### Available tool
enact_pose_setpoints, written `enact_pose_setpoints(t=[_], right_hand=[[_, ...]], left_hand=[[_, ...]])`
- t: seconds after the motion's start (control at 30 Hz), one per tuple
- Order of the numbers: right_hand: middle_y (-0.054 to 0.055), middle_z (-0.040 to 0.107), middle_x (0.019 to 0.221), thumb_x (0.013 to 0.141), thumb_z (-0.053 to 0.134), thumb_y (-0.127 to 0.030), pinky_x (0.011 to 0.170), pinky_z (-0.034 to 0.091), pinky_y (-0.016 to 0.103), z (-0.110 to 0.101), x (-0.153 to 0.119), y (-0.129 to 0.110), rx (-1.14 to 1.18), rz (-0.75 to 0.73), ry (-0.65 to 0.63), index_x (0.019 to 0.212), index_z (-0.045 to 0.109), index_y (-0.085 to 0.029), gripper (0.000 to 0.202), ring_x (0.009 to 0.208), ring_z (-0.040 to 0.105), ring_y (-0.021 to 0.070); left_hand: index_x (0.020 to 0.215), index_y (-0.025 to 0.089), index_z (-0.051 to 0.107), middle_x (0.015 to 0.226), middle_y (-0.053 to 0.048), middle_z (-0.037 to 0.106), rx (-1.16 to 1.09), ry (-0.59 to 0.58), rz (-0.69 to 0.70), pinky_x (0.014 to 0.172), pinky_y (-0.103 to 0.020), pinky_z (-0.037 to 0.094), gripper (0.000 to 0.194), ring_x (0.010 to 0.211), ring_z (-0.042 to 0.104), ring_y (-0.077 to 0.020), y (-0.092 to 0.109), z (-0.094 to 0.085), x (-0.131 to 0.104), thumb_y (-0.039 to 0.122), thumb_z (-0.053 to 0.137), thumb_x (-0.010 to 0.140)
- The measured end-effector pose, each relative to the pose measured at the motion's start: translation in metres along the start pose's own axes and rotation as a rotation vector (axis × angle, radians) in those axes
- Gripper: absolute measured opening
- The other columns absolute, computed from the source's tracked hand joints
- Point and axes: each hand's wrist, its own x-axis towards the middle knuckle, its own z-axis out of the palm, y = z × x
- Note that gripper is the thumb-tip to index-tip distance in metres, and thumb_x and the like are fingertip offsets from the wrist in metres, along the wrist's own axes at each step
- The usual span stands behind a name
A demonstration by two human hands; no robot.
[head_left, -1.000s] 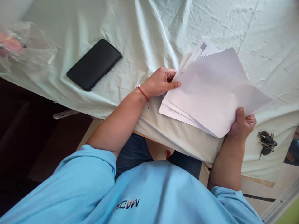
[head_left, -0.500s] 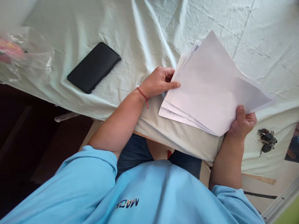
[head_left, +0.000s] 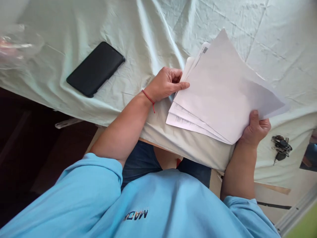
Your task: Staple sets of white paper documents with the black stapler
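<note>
The left hand [head_left: 164, 84] and right hand [head_left: 255, 129] each grip the paper stack [head_left: 223, 92] at the desk [head_left: 148, 39] near edge; sheets remain fanned, not squared.

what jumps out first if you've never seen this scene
A fanned stack of white papers, held over the table edge by the left hand and right hand. A black phone lies left on the pale green tablecloth; a bunch of keys lies far right.
</note>
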Motion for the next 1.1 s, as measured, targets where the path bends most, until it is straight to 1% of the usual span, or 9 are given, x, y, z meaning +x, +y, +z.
enact_pose_setpoints(t=[0.1,0.27,0.37,0.47,0.7,0.83,0.93,1.0,1.1], right_hand=[[0.004,0.087,0.103,0.077,0.103,-0.055,0.140,0.060,0.049,0.000,0.001,-0.003,0.013,0.001,-0.009,0.094,0.083,-0.021,0.043,0.133,0.083,0.0276],[0.007,0.091,0.123,0.082,0.101,-0.043,0.143,0.058,0.051,0.001,0.001,-0.004,0.049,0.016,-0.021,0.102,0.082,-0.022,0.035,0.147,0.082,0.0287],[0.007,0.092,0.121,0.082,0.101,-0.045,0.144,0.058,0.056,0.002,-0.002,-0.004,0.039,0.021,-0.032,0.101,0.082,-0.022,0.035,0.145,0.083,0.0303],[0.005,0.093,0.116,0.082,0.101,-0.050,0.145,0.056,0.059,0.002,-0.003,-0.004,0.036,0.005,-0.056,0.100,0.083,-0.023,0.037,0.144,0.084,0.0311],[0.004,0.093,0.112,0.078,0.102,-0.047,0.150,0.050,0.053,-0.001,0.003,-0.002,0.059,-0.014,-0.053,0.099,0.084,-0.023,0.037,0.142,0.085,0.0283],[0.002,0.091,0.100,0.071,0.106,-0.050,0.148,0.054,0.052,-0.002,0.003,0.002,0.096,-0.003,-0.013,0.093,0.086,-0.022,0.041,0.131,0.088,0.0271],[0.001,0.089,0.095,0.069,0.108,-0.053,0.146,0.056,0.051,-0.002,0.002,0.001,0.093,0.012,-0.005,0.090,0.087,-0.022,0.043,0.121,0.088,0.0247],[0.001,0.089,0.094,0.069,0.109,-0.055,0.146,0.056,0.050,-0.002,0.001,0.000,0.085,0.010,-0.008,0.088,0.088,-0.022,0.044,0.120,0.087,0.0244],[0.002,0.090,0.098,0.070,0.110,-0.058,0.145,0.058,0.052,-0.004,0.001,-0.003,0.089,-0.002,-0.025,0.088,0.088,-0.023,0.046,0.126,0.087,0.0270]], left_hand=[[0.087,0.021,0.072,0.083,-0.003,0.069,-0.016,-0.068,-0.022,0.075,-0.035,0.059,0.048,0.092,0.075,-0.0229,0.001,-0.003,0.001,0.052,0.108,0.089],[0.072,0.023,0.057,0.073,0.000,0.052,0.121,0.025,-0.007,0.069,-0.034,0.050,0.055,0.081,0.061,-0.0185,-0.001,-0.004,0.001,0.046,0.101,0.095],[0.071,0.024,0.050,0.071,0.001,0.044,0.133,0.044,-0.007,0.067,-0.034,0.048,0.064,0.077,0.056,-0.0174,0.000,-0.004,-0.001,0.056,0.097,0.100],[0.074,0.025,0.051,0.070,0.001,0.041,0.115,0.044,-0.020,0.066,-0.034,0.048,0.064,0.076,0.057,-0.0177,0.004,-0.005,-0.003,0.064,0.091,0.105],[0.076,0.025,0.058,0.068,0.000,0.049,0.105,0.013,-0.036,0.066,-0.036,0.048,0.052,0.073,0.054,-0.0172,0.009,-0.007,-0.004,0.054,0.089,0.106],[0.077,0.025,0.058,0.067,0.002,0.041,0.102,0.041,-0.002,0.062,-0.032,0.044,0.063,0.072,0.051,-0.0157,0.002,-0.006,-0.002,0.070,0.091,0.105],[0.080,0.025,0.055,0.068,0.004,0.035,0.044,0.083,0.042,0.061,-0.029,0.044,0.071,0.072,0.055,-0.0151,-0.007,-0.006,0.000,0.080,0.092,0.103],[0.084,0.024,0.056,0.070,0.004,0.036,0.000,0.095,0.055,0.063,-0.027,0.048,0.068,0.072,0.060,-0.0148,-0.011,-0.007,0.001,0.079,0.091,0.105],[0.089,0.022,0.062,0.072,0.004,0.041,-0.056,0.095,0.026,0.066,-0.027,0.053,0.055,0.072,0.064,-0.0147,-0.012,-0.009,0.001,0.064,0.089,0.112]])
